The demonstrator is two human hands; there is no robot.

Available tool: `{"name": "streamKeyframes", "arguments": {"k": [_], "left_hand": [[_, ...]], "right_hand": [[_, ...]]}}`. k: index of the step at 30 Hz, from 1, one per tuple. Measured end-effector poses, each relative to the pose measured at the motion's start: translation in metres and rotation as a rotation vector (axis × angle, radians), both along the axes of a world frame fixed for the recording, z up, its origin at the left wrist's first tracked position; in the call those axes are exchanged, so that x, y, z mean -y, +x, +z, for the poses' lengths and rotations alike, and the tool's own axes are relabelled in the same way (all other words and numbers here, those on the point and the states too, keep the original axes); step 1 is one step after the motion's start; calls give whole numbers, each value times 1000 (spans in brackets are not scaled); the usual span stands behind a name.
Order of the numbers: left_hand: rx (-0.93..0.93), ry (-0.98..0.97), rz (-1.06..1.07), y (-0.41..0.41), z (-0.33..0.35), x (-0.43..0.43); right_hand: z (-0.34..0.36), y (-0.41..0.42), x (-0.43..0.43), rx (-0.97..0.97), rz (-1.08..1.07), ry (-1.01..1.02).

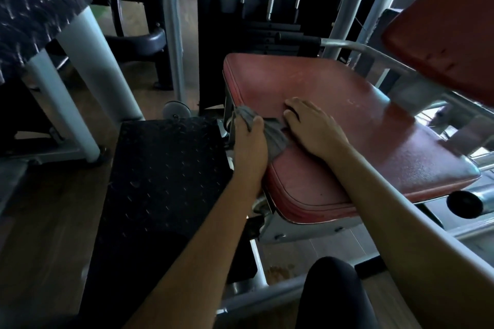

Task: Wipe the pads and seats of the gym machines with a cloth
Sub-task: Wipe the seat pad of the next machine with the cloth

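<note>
At the seat (347, 115) edge, my left hand (250, 143) clamps the cloth (276, 139) to wipe; my right hand (312, 128), fingers together, braces flat.

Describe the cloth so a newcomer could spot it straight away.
Find the big red seat pad in the middle of the view. At its left edge, the left hand grips the cloth, beside the right hand. It is the only crumpled grey thing among red vinyl and metal.

A crumpled grey cloth (276, 139) lies bunched on the left edge of the worn red seat (334, 99); a red back pad (449, 35) tilts at far right.
</note>
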State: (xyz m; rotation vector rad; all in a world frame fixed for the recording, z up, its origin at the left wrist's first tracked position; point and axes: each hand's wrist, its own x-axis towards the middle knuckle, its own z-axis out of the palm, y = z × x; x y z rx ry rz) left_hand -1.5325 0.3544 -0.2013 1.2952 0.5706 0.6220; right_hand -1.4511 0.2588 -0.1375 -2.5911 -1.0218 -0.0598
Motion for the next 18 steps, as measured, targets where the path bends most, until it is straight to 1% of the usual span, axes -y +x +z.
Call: {"name": "streamKeyframes", "arguments": {"k": [4, 7, 10, 12, 16, 18], "left_hand": [[-21, -88, 12, 21, 12, -31], [2, -35, -15, -8, 2, 2], [55, -41, -69, -34, -10, 30], [44, -12, -46, -28, -13, 25], [36, -42, -8, 9, -2, -16], [31, -61, 8, 13, 3, -20]], "right_hand": [[-1, 0, 2, -2, 3, 22], [1, 0, 1, -18, 3, 17], [3, 1, 5, -36, 22, -16], [4, -1, 13, -40, 49, -24], [2, -5, 29, -31, 65, -1], [3, -5, 29, -35, 59, 14]]}}
